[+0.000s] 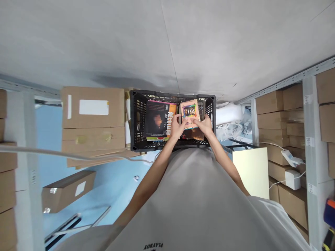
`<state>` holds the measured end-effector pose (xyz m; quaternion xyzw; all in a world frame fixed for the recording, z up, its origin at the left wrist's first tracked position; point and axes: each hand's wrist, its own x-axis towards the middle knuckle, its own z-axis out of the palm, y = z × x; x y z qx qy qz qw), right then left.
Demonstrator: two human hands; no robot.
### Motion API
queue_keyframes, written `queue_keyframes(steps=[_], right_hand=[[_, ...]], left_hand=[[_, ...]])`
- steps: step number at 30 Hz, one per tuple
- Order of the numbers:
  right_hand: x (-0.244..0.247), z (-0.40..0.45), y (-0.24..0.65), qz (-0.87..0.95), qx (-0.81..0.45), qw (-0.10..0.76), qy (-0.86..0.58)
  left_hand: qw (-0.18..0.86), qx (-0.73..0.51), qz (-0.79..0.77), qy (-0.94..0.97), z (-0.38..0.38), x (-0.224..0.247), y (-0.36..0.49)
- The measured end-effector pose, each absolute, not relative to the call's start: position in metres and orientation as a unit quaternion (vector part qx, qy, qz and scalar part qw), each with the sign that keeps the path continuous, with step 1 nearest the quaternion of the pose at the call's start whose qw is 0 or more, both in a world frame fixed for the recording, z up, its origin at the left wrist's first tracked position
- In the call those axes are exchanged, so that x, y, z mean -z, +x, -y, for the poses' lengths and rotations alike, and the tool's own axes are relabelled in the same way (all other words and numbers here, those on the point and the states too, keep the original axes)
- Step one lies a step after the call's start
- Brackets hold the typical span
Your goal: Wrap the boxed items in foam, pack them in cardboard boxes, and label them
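Observation:
A black plastic crate [172, 94] stands in front of me with books in it. On its left side lies a dark book [157, 118] with an orange strip and large characters, on top of other books. Over the right side of the crate is a small pink book [190, 111] with a colourful framed picture on its cover. My left hand [178, 126] grips its lower left edge, thumb on the cover. At its lower right, my right hand [204, 125] holds it too, thumb on the cover. Another dark book [201, 106] lies beneath it, partly hidden.
Cardboard boxes [92, 118] are stacked left of the crate, and a box [68, 191] lies on the blue floor. Shelves with boxes [272, 120] flank both sides. A grey cable [78, 157] crosses on the left. Clear plastic wrapping [231, 131] lies at right.

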<state>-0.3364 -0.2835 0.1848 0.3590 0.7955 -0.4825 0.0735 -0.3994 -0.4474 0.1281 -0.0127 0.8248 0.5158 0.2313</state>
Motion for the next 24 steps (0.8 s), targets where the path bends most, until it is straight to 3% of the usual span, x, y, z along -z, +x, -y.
queue_keyframes(steps=[5, 11, 16, 24], right_hand=[[-0.213, 0.287, -0.334, -0.679, 0.654, 0.030, 0.332], [-0.174, 0.359, -0.386, -0.652, 0.712, 0.099, 0.240], [-0.141, 0.403, -0.403, -0.774, 0.572, 0.187, 0.198], [-0.141, 0.420, -0.375, -0.891, 0.370, 0.168, 0.201]], left_hand=[[0.238, -0.611, -0.755, 0.021, 0.467, -0.150, -0.416], [0.160, -0.457, -0.874, -0.040, 0.547, -0.157, -0.456], [0.140, -0.342, -0.923, -0.105, 0.585, -0.143, -0.459], [0.135, -0.318, -0.938, -0.007, 0.569, -0.134, -0.439]])
